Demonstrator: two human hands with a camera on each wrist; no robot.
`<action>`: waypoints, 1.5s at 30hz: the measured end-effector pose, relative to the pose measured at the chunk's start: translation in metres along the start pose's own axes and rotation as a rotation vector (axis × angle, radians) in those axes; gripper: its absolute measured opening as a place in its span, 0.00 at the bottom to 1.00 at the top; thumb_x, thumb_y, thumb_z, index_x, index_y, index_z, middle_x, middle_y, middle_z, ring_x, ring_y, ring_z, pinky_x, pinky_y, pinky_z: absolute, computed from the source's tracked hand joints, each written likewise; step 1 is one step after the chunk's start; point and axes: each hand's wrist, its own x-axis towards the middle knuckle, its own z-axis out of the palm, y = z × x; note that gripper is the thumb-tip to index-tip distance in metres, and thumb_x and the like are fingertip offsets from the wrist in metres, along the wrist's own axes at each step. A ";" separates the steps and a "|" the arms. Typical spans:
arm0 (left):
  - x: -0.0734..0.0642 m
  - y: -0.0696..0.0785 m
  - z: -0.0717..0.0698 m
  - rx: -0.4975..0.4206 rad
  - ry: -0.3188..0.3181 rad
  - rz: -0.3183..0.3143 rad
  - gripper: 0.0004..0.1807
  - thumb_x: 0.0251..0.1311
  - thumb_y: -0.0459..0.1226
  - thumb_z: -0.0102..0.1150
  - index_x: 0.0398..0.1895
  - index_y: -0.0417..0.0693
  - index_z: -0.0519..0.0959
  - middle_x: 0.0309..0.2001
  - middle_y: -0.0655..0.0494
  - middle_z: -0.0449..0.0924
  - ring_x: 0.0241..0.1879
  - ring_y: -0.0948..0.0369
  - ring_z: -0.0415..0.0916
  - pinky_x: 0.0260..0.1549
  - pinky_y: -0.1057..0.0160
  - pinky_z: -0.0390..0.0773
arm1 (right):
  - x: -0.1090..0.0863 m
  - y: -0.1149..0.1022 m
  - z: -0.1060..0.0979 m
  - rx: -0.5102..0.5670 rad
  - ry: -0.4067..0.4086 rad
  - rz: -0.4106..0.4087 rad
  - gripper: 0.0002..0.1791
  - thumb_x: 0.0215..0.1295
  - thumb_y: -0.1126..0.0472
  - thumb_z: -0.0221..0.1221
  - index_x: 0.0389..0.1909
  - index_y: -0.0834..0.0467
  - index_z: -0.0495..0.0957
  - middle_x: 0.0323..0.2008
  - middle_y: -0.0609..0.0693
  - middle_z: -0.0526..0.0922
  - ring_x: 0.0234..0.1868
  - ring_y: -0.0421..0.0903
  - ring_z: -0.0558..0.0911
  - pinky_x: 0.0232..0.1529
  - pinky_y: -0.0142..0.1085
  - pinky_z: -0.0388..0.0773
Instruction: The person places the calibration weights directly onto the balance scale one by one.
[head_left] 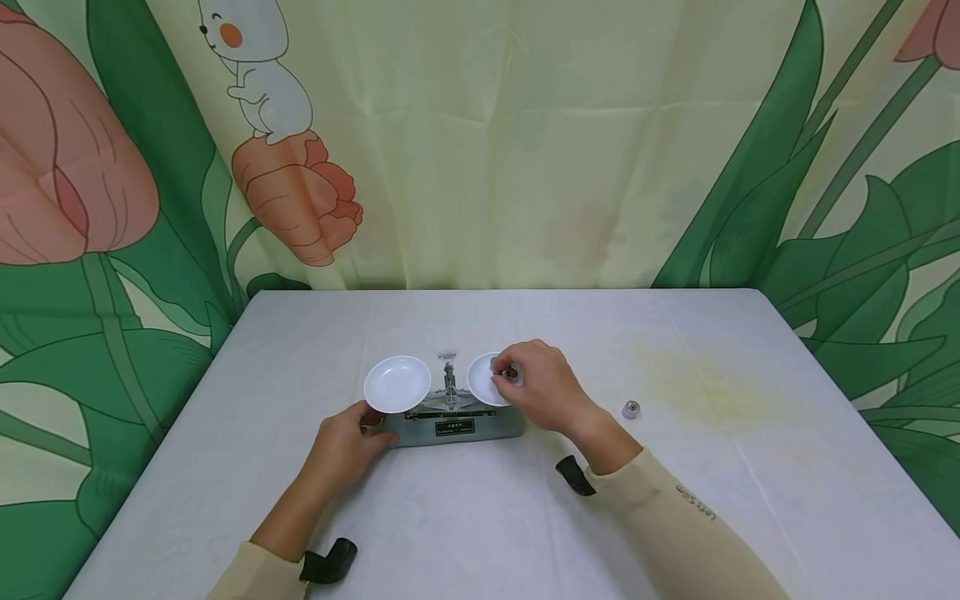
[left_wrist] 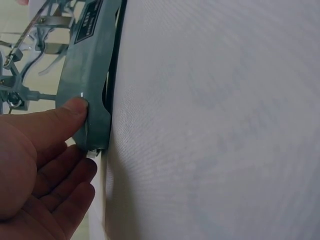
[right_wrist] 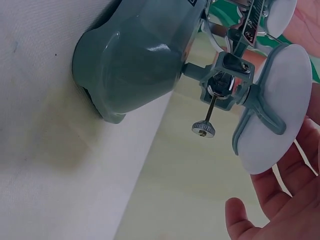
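Observation:
A grey-green pan balance [head_left: 491, 427] stands on the table with a white left pan [head_left: 397, 384] and a white right pan [head_left: 482, 385]. My left hand [head_left: 339, 450] grips the left end of its base. In the left wrist view the thumb [left_wrist: 67, 116] presses the base's front face, other fingers curled by its end. Over the right pan, my right hand [head_left: 546, 387] pinches a small shiny metal weight [head_left: 514, 374] between thumb and fingers. From the right wrist view, fingers [right_wrist: 287, 175] show beyond the pan's underside, which hides the weight.
Another small metal weight [head_left: 631, 409] stands on the white-covered table [head_left: 465, 533], right of the balance. An adjusting nut [right_wrist: 203, 129] sticks out at the beam's end. Behind the table hangs a printed curtain [head_left: 487, 167] with flowers and a rabbit.

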 end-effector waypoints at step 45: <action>-0.001 0.000 0.000 0.009 0.000 -0.003 0.23 0.52 0.33 0.75 0.51 0.36 0.80 0.46 0.44 0.85 0.50 0.45 0.80 0.51 0.43 0.78 | -0.004 0.004 -0.022 0.090 -0.004 0.101 0.13 0.64 0.63 0.65 0.48 0.62 0.81 0.46 0.53 0.83 0.51 0.53 0.80 0.54 0.50 0.78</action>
